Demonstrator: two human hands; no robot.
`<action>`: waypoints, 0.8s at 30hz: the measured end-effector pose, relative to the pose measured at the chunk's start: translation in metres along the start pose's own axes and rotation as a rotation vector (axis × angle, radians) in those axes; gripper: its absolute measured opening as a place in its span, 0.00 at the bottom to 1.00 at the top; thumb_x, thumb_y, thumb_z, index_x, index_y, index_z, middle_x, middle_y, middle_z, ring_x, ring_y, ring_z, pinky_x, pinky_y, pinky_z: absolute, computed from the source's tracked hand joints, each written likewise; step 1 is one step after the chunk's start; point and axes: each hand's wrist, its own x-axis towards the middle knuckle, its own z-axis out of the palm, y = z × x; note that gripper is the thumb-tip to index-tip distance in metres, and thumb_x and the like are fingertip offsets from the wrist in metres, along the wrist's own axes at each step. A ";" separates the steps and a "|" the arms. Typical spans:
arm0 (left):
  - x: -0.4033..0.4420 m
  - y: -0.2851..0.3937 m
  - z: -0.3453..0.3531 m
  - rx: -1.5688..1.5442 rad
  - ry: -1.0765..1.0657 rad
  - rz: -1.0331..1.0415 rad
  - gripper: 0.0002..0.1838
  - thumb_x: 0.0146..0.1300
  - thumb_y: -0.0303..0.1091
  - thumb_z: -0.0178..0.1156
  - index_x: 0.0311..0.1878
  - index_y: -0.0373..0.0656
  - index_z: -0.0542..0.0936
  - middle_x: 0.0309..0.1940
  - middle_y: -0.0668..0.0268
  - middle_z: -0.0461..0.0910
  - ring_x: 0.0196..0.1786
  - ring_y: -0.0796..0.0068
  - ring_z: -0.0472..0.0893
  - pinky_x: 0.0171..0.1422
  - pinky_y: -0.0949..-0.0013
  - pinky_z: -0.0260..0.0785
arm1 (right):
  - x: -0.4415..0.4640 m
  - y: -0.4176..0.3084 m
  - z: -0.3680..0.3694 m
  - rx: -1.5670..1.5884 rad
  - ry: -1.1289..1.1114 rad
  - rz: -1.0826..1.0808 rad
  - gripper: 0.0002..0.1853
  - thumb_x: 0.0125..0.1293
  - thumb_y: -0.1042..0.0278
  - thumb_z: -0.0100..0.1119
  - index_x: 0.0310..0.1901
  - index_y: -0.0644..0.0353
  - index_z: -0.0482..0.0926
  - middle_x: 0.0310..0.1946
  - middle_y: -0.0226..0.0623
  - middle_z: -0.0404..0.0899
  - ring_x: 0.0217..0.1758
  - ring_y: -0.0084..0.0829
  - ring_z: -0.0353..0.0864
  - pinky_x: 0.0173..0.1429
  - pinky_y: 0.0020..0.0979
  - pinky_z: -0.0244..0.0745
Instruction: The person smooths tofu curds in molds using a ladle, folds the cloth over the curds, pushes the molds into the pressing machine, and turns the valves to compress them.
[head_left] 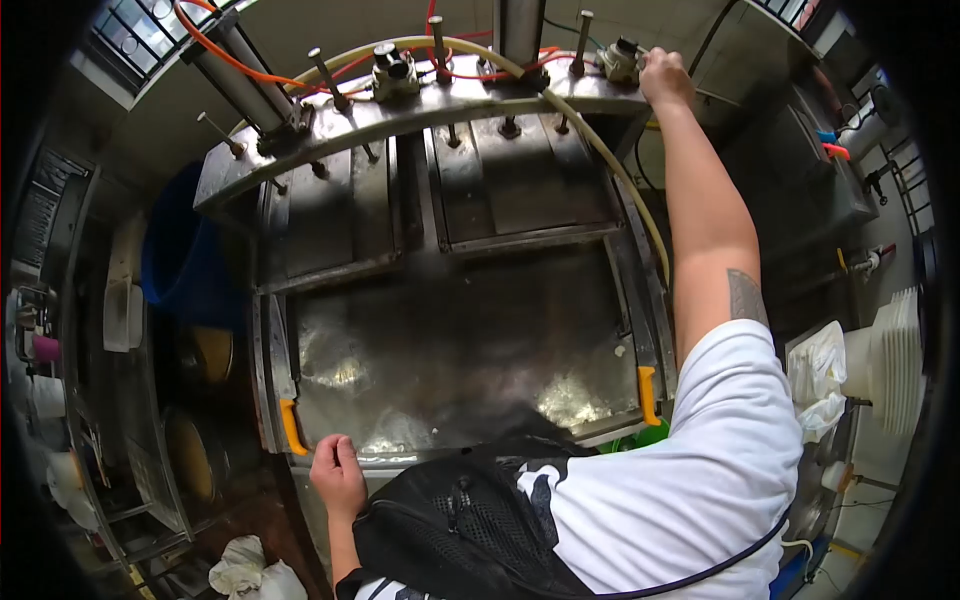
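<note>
My right hand (667, 79) is stretched far forward, closed at the side of a silver valve (621, 62) on top of the metal press. Its fingers seem to grip the valve's lever, which they mostly cover. My left hand (339, 474) is curled into a loose fist by the press's front left corner, just below a yellow handle (293, 427) and apart from it; nothing shows in it. A second yellow handle (648, 396) sits at the front right of the wide metal tray (460, 330). Two metal press plates (520, 190) hang over the tray's back part.
A second valve (394, 72), upright cylinders (245, 75) and orange hoses (225, 50) crowd the press's top beam. To the left stand a blue barrel (185, 250) and a metal rack (150, 430). Stacked white trays (895, 360) and a white bag (818, 375) are on the right.
</note>
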 end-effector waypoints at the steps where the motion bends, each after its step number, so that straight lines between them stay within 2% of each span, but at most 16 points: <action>1: 0.002 -0.006 0.008 -0.047 0.036 -0.036 0.11 0.79 0.36 0.62 0.44 0.37 0.82 0.28 0.69 0.80 0.32 0.81 0.77 0.38 0.73 0.71 | 0.013 0.002 0.002 -0.014 -0.021 -0.051 0.19 0.84 0.49 0.45 0.57 0.50 0.82 0.62 0.49 0.80 0.63 0.54 0.84 0.64 0.53 0.81; 2: 0.000 -0.005 0.008 -0.081 0.052 -0.084 0.11 0.80 0.36 0.62 0.44 0.37 0.82 0.28 0.69 0.80 0.32 0.82 0.77 0.38 0.73 0.71 | 0.010 0.002 0.001 -0.036 -0.066 -0.098 0.19 0.84 0.49 0.45 0.57 0.50 0.82 0.62 0.49 0.80 0.64 0.54 0.83 0.64 0.53 0.81; 3: 0.000 -0.002 0.006 -0.110 0.022 -0.130 0.11 0.78 0.34 0.61 0.44 0.35 0.82 0.29 0.64 0.81 0.31 0.73 0.78 0.40 0.67 0.73 | 0.007 0.004 -0.001 -0.028 -0.080 -0.088 0.20 0.84 0.49 0.44 0.56 0.51 0.82 0.60 0.49 0.81 0.64 0.54 0.83 0.65 0.52 0.80; 6: 0.004 0.000 0.012 -0.127 0.031 -0.149 0.11 0.79 0.34 0.61 0.44 0.35 0.82 0.29 0.64 0.81 0.31 0.74 0.78 0.39 0.68 0.73 | 0.002 0.002 -0.003 -0.015 0.004 -0.121 0.19 0.83 0.51 0.46 0.53 0.55 0.82 0.55 0.53 0.84 0.58 0.58 0.85 0.61 0.55 0.82; 10: 0.010 0.002 0.019 -0.062 0.010 -0.087 0.11 0.79 0.34 0.61 0.44 0.34 0.82 0.29 0.64 0.81 0.32 0.76 0.78 0.39 0.68 0.72 | -0.002 -0.008 -0.010 0.003 -0.026 -0.112 0.18 0.83 0.51 0.46 0.53 0.54 0.82 0.55 0.53 0.83 0.58 0.59 0.85 0.60 0.56 0.82; 13: 0.012 0.002 0.018 -0.144 0.001 -0.098 0.11 0.79 0.35 0.61 0.44 0.35 0.82 0.28 0.63 0.81 0.31 0.74 0.78 0.39 0.67 0.72 | -0.005 -0.005 -0.005 -0.003 -0.002 -0.098 0.18 0.83 0.52 0.47 0.53 0.54 0.83 0.57 0.50 0.82 0.57 0.58 0.87 0.62 0.53 0.82; 16: 0.011 -0.007 0.018 -0.104 -0.011 -0.078 0.11 0.78 0.35 0.62 0.44 0.36 0.83 0.28 0.61 0.81 0.31 0.71 0.79 0.38 0.66 0.73 | -0.011 -0.002 -0.003 0.049 -0.057 -0.071 0.18 0.81 0.50 0.50 0.59 0.52 0.81 0.62 0.51 0.79 0.61 0.56 0.84 0.64 0.56 0.80; 18: 0.009 -0.011 0.016 -0.061 -0.022 -0.069 0.11 0.78 0.36 0.62 0.44 0.37 0.83 0.28 0.59 0.81 0.31 0.69 0.79 0.39 0.65 0.73 | -0.025 -0.005 -0.003 0.028 0.183 -0.141 0.23 0.77 0.49 0.56 0.67 0.49 0.77 0.67 0.54 0.73 0.68 0.59 0.77 0.68 0.61 0.74; 20: 0.007 -0.010 0.013 -0.061 -0.018 -0.081 0.11 0.78 0.36 0.62 0.44 0.37 0.83 0.28 0.60 0.81 0.31 0.68 0.79 0.39 0.64 0.73 | -0.083 -0.030 -0.011 0.063 0.467 -0.024 0.31 0.71 0.52 0.64 0.72 0.53 0.72 0.70 0.57 0.68 0.73 0.62 0.69 0.72 0.65 0.67; 22: 0.007 -0.010 0.014 -0.063 -0.007 -0.101 0.11 0.78 0.36 0.62 0.44 0.37 0.82 0.28 0.60 0.81 0.31 0.68 0.80 0.39 0.64 0.73 | -0.167 -0.054 -0.010 0.394 0.434 -0.265 0.32 0.66 0.59 0.69 0.69 0.60 0.72 0.68 0.61 0.68 0.73 0.64 0.67 0.74 0.64 0.65; 23: 0.006 -0.010 0.012 -0.042 -0.004 -0.087 0.11 0.78 0.36 0.62 0.44 0.37 0.82 0.29 0.59 0.81 0.32 0.66 0.80 0.40 0.63 0.74 | -0.218 -0.069 0.003 0.405 0.473 -0.512 0.27 0.64 0.65 0.68 0.64 0.62 0.75 0.62 0.56 0.75 0.69 0.57 0.73 0.75 0.60 0.66; 24: 0.006 -0.011 0.008 -0.018 -0.007 -0.072 0.11 0.78 0.36 0.62 0.44 0.37 0.82 0.29 0.59 0.82 0.32 0.65 0.81 0.40 0.63 0.74 | -0.267 -0.090 -0.007 0.581 0.281 -0.794 0.21 0.63 0.70 0.65 0.58 0.59 0.78 0.53 0.48 0.81 0.63 0.50 0.80 0.76 0.55 0.68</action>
